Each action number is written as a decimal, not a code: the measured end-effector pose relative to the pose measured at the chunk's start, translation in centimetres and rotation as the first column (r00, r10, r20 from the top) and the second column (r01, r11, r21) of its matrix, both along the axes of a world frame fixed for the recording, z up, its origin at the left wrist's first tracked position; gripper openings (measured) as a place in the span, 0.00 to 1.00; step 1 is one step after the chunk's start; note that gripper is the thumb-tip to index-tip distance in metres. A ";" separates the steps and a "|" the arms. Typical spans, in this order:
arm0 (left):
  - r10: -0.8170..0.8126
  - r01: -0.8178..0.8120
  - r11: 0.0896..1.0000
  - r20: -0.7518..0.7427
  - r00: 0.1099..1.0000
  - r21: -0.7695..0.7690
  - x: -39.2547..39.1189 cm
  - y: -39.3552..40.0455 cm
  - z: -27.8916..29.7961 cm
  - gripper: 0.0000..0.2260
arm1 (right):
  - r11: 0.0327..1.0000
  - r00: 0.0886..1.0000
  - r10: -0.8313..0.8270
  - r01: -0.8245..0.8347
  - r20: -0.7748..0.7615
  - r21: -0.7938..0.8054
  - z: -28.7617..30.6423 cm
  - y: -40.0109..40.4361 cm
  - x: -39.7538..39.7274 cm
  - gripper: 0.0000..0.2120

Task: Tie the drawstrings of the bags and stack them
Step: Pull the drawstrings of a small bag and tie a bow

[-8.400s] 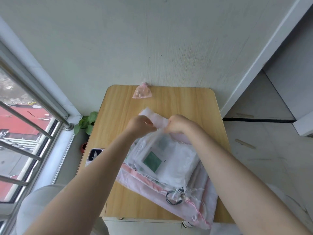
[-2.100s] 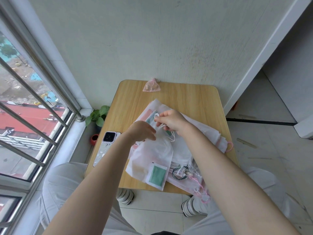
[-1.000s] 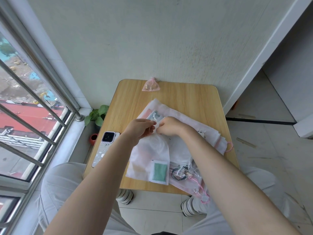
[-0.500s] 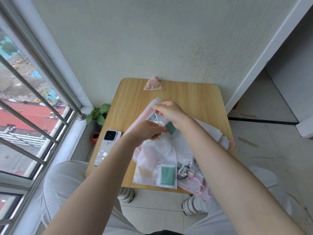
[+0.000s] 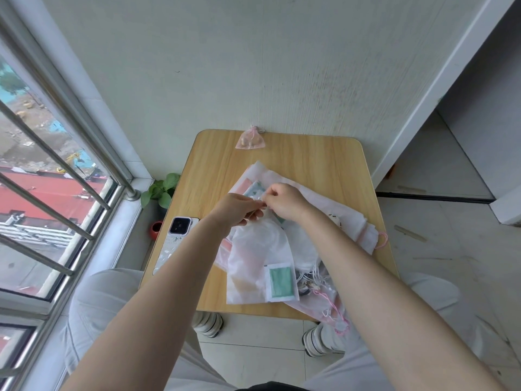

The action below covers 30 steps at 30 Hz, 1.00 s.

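Wooden square tabletop [image 5: 324,162] by window | left hand [image 5: 236,208], right hand [image 5: 283,200]: each grip pinches thin white drawstring [image 5: 262,204], knotting | translucent white bag [image 5: 258,258] atop pile, ready for stacking

Bag pile [image 5: 296,249] on table [image 5: 324,165] centre; phone [image 5: 174,238] left; small pouch [image 5: 250,141] behind, at wall.
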<state>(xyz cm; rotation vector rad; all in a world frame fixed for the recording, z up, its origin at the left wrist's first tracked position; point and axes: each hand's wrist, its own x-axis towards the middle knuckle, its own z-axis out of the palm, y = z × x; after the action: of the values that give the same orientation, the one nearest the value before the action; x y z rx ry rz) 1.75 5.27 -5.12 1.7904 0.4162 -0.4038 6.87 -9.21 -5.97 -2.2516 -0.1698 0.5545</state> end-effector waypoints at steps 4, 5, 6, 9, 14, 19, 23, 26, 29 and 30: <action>0.050 -0.051 0.998 0.038 0.998 0.041 -0.1 0.2 -0.1 0.07 | 0.999 0.997 0.048 -0.049 -0.058 -0.021 0.2 -0.7 0.2 0.13; 0.056 -0.058 0.997 0.040 0.998 0.042 -0.1 0.2 -0.1 0.07 | 0.998 0.995 0.059 -0.060 -0.074 -0.007 0.4 -0.8 0.2 0.13; 0.061 -0.063 0.997 0.044 0.997 0.045 -0.1 0.3 -0.3 0.07 | 0.997 0.993 0.071 -0.070 -0.095 0.014 0.4 -0.9 0.2 0.13; 0.095 -0.097 0.994 0.043 0.995 0.045 0.0 0.3 -0.5 0.07 | 0.991 0.978 0.110 -0.095 -0.176 0.093 0.2 -1.1 0.0 0.14; 0.102 -0.103 0.993 -0.023 0.995 -0.052 0.3 0.8 -1.0 0.06 | 0.983 0.972 0.141 -0.114 -0.188 0.143 0.0 -1.3 -0.4 0.10; 0.010 -0.017 0.989 -0.045 0.999 -0.144 0.3 1.5 -1.3 0.06 | 0.984 0.968 0.153 -0.131 -0.198 0.121 -0.1 -1.2 -0.4 0.06; -0.048 0.048 0.989 0.002 0.999 -0.138 0.2 1.6 -0.8 0.08 | 0.985 0.969 0.136 -0.109 -0.207 0.135 0.0 -1.5 0.0 0.13; -0.115 0.118 0.990 0.042 0.993 -0.082 0.1 1.7 -0.6 0.07 | 0.981 0.983 0.037 -0.003 -0.177 0.192 -0.4 -1.5 0.1 0.05; -0.168 0.166 0.986 0.086 0.982 0.033 0.1 1.2 -0.4 0.04 | 0.956 0.976 0.025 0.040 -0.216 0.291 -1.1 -1.2 -0.4 0.05; -0.156 0.148 0.986 0.104 0.982 0.079 0.1 1.0 -0.4 0.05 | 0.953 0.974 0.018 0.051 -0.225 0.297 -1.4 -1.1 -0.5 0.07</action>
<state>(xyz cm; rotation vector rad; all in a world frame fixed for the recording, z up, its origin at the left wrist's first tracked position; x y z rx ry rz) 1.82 6.22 -5.55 1.9106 0.2199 -0.3992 6.42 -10.31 -7.36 -1.8773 -0.1110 0.7196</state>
